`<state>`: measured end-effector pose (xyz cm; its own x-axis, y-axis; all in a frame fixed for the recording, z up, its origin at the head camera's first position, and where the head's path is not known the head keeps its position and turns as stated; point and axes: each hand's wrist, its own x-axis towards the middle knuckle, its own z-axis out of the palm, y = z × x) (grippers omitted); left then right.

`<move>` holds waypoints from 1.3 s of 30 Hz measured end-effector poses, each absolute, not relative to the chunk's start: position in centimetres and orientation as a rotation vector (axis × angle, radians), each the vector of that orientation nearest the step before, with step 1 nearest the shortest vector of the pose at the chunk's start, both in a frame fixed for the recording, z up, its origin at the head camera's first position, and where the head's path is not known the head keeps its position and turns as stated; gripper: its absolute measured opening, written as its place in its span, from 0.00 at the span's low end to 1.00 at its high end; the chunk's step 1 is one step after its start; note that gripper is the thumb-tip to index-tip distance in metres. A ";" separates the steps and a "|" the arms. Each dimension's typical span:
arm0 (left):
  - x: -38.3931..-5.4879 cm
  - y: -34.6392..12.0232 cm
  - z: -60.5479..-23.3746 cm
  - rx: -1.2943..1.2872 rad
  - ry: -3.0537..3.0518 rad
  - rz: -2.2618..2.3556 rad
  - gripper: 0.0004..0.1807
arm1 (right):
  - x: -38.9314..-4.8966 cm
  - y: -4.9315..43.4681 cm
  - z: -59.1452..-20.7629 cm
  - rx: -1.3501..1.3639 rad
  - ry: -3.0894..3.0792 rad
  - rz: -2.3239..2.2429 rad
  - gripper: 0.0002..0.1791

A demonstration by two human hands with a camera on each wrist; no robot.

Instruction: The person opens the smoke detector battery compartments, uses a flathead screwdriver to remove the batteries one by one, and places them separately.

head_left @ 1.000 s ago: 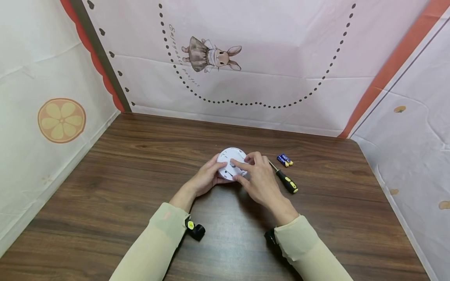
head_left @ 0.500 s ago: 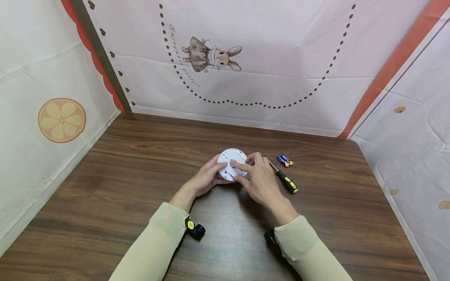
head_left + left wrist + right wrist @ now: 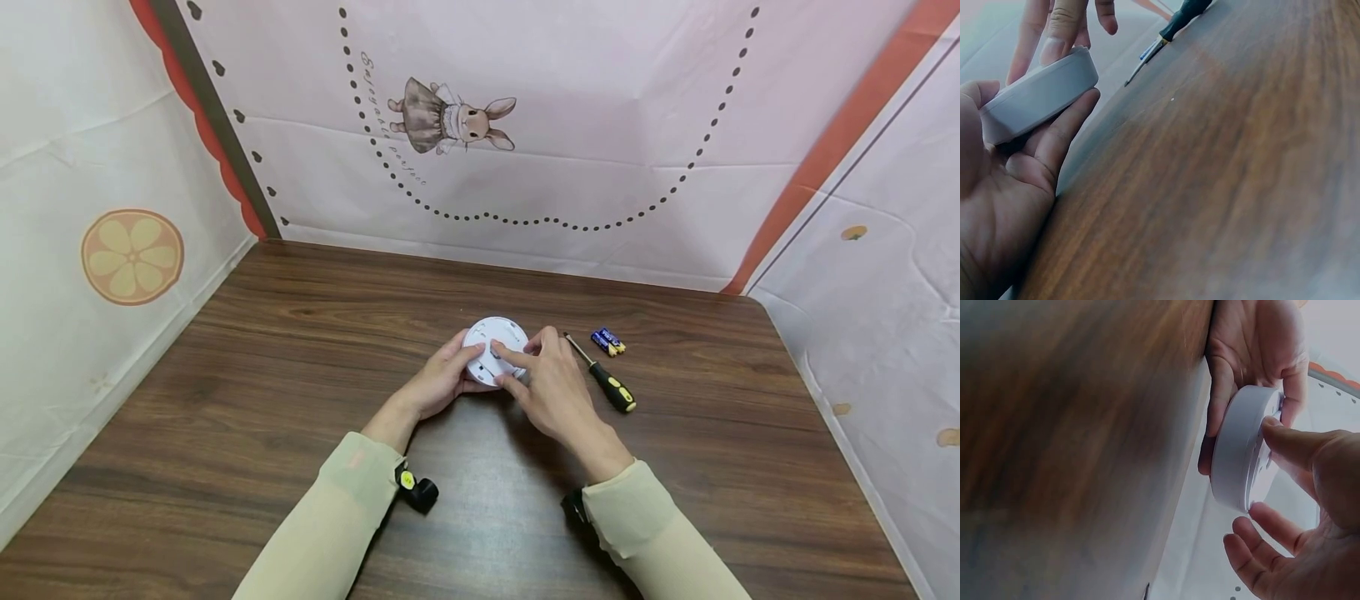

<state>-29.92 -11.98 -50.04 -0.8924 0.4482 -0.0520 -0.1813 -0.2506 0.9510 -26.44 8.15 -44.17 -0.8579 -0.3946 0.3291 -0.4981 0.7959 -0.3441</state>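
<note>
A white, round, flat plastic device (image 3: pixel 483 333) with slots in its upper face is held between both hands above the table. My left hand (image 3: pixel 437 382) grips it from the left, thumb over the edge of the face and fingers underneath, as the left wrist view shows. From the right, my right hand (image 3: pixel 555 387) has its thumb at the near part of the rim, the index fingertip on the middle of the face and another finger at the right edge. In the right wrist view the device (image 3: pixel 1238 447) shows its smooth side wall, with right-hand fingertips at its rim.
Just right of my right hand lies a screwdriver (image 3: pixel 611 387) with a black and yellow handle. Beyond it two blue and yellow batteries (image 3: pixel 607 342) lie side by side. Printed cloth walls (image 3: pixel 570 192) border the brown wooden table (image 3: pixel 315 333) at the back and sides.
My right hand has drawn very slightly toward me, uncovering more of the screwdriver's tip. The device and my left hand are almost unmoved.
</note>
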 end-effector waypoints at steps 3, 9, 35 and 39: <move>-29.9 -11.9 -50.1 0.311 1.628 2.183 0.29 | -26.4 8.0 -44.3 0.680 -2.750 0.659 0.25; -29.9 -11.8 -50.1 0.312 1.639 2.190 0.28 | -26.3 7.8 -44.4 0.658 -2.749 0.717 0.24; -29.9 -11.8 -50.0 0.313 1.643 2.232 0.28 | -26.4 7.6 -44.5 0.682 -2.722 0.752 0.24; -29.9 -11.7 -50.0 0.310 1.633 2.236 0.28 | -26.4 7.6 -44.4 0.680 -2.721 0.756 0.24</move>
<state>-29.90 -11.74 -49.98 -0.9136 0.4055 -0.0311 -0.1529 -0.2717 0.9502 -26.42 7.64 -44.42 -0.8640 -0.3717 0.3396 -0.4936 0.7582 -0.4260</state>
